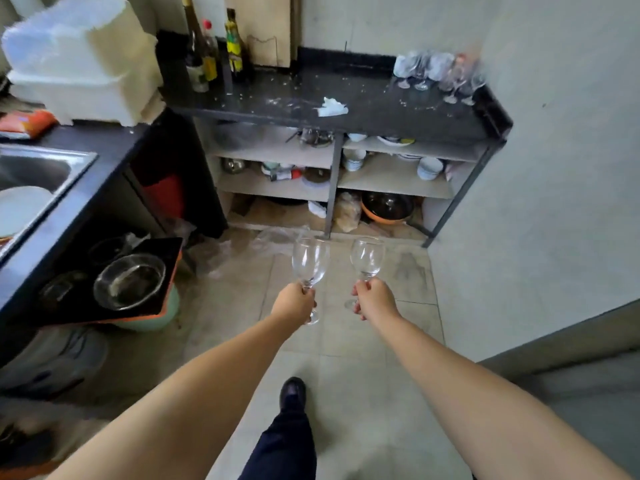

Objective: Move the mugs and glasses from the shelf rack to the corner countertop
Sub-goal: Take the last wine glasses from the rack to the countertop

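My left hand [294,303] grips the stem of a clear wine glass [309,263], held upright over the tiled floor. My right hand [374,299] grips the stem of a second clear wine glass [367,259], also upright, beside the first. Both glasses are apart and empty. Ahead stands the dark corner countertop [363,109]. Several stemmed glasses [440,72] stand clustered at its far right corner, blurred by motion.
A crumpled white tissue [331,107] lies mid-counter; bottles [211,50] stand at its left back. Shelves below hold bowls [429,168] and pots. A sink counter [48,168] runs along the left, with a glass bowl [130,280] on a low stand. My shoe [292,393] is on the floor.
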Tool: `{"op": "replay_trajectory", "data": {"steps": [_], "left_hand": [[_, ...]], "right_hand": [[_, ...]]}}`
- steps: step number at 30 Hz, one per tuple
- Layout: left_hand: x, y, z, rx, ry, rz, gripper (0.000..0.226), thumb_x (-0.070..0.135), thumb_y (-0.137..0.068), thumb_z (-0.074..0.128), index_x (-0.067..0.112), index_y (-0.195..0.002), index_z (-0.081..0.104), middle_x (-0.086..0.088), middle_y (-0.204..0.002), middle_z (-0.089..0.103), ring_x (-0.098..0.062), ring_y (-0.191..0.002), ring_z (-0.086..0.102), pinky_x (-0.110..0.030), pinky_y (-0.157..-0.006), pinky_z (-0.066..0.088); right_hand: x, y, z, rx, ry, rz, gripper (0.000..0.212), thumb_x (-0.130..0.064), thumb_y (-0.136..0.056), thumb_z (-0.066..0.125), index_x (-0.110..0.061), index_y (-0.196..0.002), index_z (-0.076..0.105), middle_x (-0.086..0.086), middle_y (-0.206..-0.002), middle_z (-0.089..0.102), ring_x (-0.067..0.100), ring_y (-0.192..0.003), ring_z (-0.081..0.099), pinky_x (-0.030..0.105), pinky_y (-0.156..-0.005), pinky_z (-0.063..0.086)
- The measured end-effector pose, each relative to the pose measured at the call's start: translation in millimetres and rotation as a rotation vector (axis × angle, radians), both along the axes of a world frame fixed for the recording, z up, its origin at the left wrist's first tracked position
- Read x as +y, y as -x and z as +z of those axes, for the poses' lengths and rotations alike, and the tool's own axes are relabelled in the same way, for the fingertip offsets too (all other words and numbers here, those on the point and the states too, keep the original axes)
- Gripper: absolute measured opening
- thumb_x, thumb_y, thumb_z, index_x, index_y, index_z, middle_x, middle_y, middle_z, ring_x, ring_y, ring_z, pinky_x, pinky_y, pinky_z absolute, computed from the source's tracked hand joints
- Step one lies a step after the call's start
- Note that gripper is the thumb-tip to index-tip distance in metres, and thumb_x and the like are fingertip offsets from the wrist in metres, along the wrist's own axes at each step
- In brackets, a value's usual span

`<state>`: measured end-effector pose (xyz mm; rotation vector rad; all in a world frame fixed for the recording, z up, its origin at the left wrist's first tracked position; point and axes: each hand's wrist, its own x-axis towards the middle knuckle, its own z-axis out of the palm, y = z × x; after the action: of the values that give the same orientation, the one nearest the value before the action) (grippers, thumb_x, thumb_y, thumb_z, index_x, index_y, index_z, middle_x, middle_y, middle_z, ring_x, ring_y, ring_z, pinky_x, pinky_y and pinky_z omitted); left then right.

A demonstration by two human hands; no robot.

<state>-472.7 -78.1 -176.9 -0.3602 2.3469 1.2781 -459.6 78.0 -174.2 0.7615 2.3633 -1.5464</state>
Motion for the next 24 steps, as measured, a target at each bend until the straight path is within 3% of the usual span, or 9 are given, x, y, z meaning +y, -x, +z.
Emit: {"op": "replay_trajectory", "data": {"steps": [5,9,14,19,24], "left_hand": [[25,111,18,0.035,-0.01,-0.119,0.025,0.016,-0.094,0.042,0.013,-0.072,0.054,-0.005,-0.083,0.064,-0.016,-0.056,0.053,-0.028,-0.057,0.048],[41,180,31,0.043,-0.014,-0.19,0.018,0.014,-0.093,0.04,0.008,-0.084,0.055,-0.006,-0.087,0.064,-0.016,-0.056,0.052,-0.027,-0.056,0.046],[64,236,35,0.011,-0.081,-0.228,0.023,0.012,-0.093,0.04,0.013,-0.074,0.053,-0.005,-0.081,0.062,-0.021,-0.062,0.053,-0.029,-0.062,0.048],[96,306,36,-0.007,-0.107,-0.257,0.018,0.01,-0.093,0.041,0.006,-0.084,0.056,-0.002,-0.072,0.059,-0.014,-0.054,0.05,-0.022,-0.047,0.04],[141,395,36,0.019,-0.068,-0.288,0.023,0.011,-0.093,0.041,0.011,-0.073,0.052,-0.006,-0.076,0.059,-0.02,-0.053,0.053,-0.022,-0.049,0.041]], "right_hand": [[27,79,14,0.0,-0.039,-0.145,0.023,-0.018,-0.094,0.035,-0.011,-0.082,0.054,0.003,-0.064,0.057,0.015,-0.049,0.054,0.024,-0.042,0.039],[42,127,23,0.024,-0.019,-0.266,0.021,-0.017,-0.094,0.035,-0.013,-0.085,0.053,0.001,-0.073,0.057,0.013,-0.048,0.053,0.021,-0.04,0.036],[61,176,32,0.052,-0.003,-0.34,0.02,-0.016,-0.096,0.035,-0.012,-0.09,0.053,0.001,-0.077,0.056,0.013,-0.048,0.05,0.021,-0.041,0.034],[88,242,34,0.07,0.009,-0.371,0.019,-0.016,-0.097,0.036,-0.011,-0.088,0.052,0.0,-0.074,0.055,0.013,-0.048,0.049,0.022,-0.042,0.036],[133,331,33,0.11,0.012,-0.372,0.017,-0.016,-0.097,0.038,-0.01,-0.091,0.053,0.002,-0.08,0.056,0.013,-0.047,0.048,0.023,-0.042,0.036]]}}
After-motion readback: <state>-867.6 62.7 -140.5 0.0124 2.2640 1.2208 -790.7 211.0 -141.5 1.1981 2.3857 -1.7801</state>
